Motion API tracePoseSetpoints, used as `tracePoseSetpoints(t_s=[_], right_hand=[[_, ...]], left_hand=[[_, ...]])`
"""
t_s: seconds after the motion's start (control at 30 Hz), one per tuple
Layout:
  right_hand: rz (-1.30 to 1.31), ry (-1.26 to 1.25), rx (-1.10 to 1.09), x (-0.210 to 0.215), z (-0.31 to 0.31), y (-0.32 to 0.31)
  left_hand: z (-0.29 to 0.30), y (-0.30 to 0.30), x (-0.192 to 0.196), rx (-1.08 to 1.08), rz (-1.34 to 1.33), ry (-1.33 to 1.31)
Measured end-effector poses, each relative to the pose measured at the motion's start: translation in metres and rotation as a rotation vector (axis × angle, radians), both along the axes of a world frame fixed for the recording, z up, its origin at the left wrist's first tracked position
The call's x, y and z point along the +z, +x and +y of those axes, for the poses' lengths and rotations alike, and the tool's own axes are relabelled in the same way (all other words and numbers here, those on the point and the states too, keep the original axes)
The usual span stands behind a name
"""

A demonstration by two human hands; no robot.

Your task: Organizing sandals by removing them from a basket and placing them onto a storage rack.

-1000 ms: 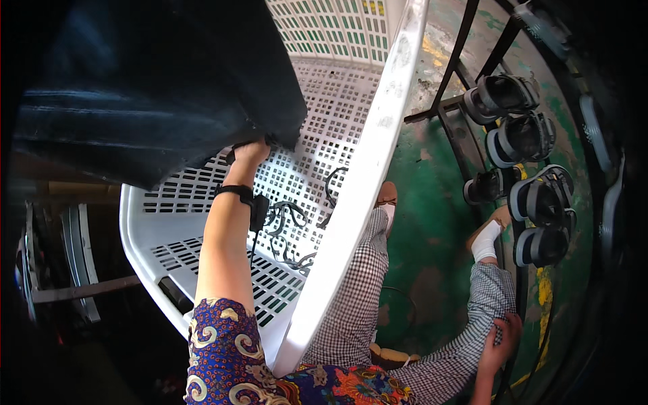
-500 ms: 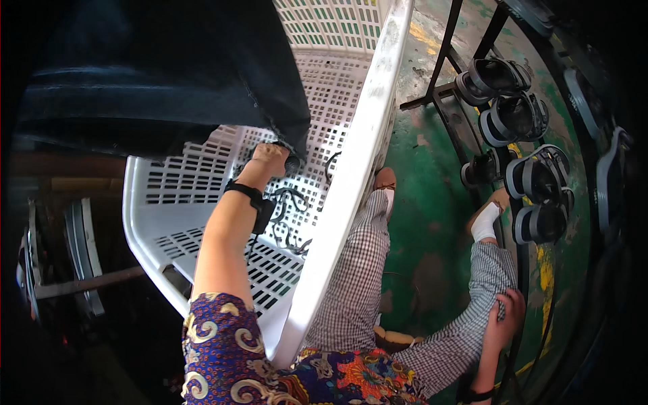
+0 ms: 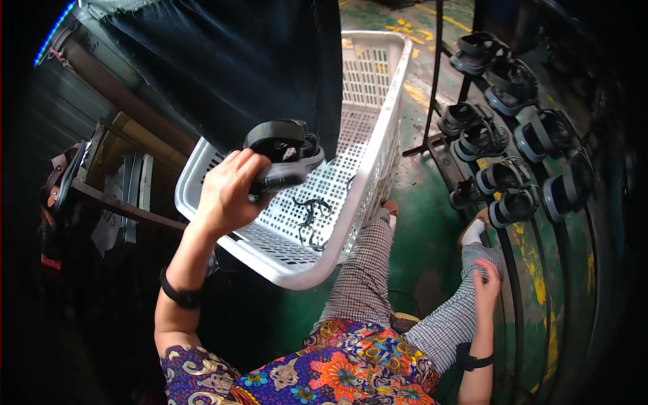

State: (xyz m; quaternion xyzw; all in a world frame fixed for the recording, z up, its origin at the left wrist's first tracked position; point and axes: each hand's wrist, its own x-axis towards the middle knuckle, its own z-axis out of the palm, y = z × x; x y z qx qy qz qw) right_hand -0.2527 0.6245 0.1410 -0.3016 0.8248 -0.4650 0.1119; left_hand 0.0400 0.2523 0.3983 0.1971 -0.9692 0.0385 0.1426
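Observation:
My left hand [image 3: 228, 192] grips a black sandal [image 3: 287, 169] with a grey sole, raised over the near left part of a white slatted plastic basket [image 3: 297, 277]. Thin black strap-like pieces [image 3: 312, 219] lie on the basket's bottom. Dark cloth [image 3: 250, 67] hangs over the basket's left and far part, hiding what is under it. My right hand [image 3: 487, 287] rests on my right knee in checked trousers [image 3: 442, 331], its fingers loosely apart and holding nothing.
To the right, a black metal rack [image 3: 439, 74] carries several dark sandals [image 3: 513, 84] with grey soles. On the left stands a frame with a metal bar [image 3: 128, 210] and wooden pieces [image 3: 138, 138]. The floor [image 3: 432, 250] is worn green with yellow marks.
My left hand has come up out of the basket and nearer to me, with the sandal now plainly in it. My view has shifted, showing more of the rack. My right hand stays at the knee.

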Motion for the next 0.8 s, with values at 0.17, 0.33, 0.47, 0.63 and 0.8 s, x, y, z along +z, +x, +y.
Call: tracePoseSetpoints(t_s=[0.17, 0.33, 0.47, 0.63, 0.8], right_hand=[[-0.943, -0.51, 0.473, 0.092, -0.044, 0.08], [-1.255, -0.732, 0.409, 0.105, -0.051, 0.125], [-1.248, -0.746, 0.049, 0.067, -0.007, 0.118], [-1.258, -0.803, -0.118, 0.036, 0.05, 0.108], [-1.164, -0.846, -0.189, 0.018, 0.08, 0.106]], left_hand=[[0.111, -0.015, -0.032, -0.164, 0.378, -0.2], [0.196, -0.049, -0.135, -0.381, 0.524, -0.011], [0.234, -0.067, -0.174, -0.524, 0.43, 0.2], [0.253, -0.065, -0.171, -0.801, 0.37, 0.497], [0.24, -0.072, -0.182, -0.542, 0.384, 0.908]])
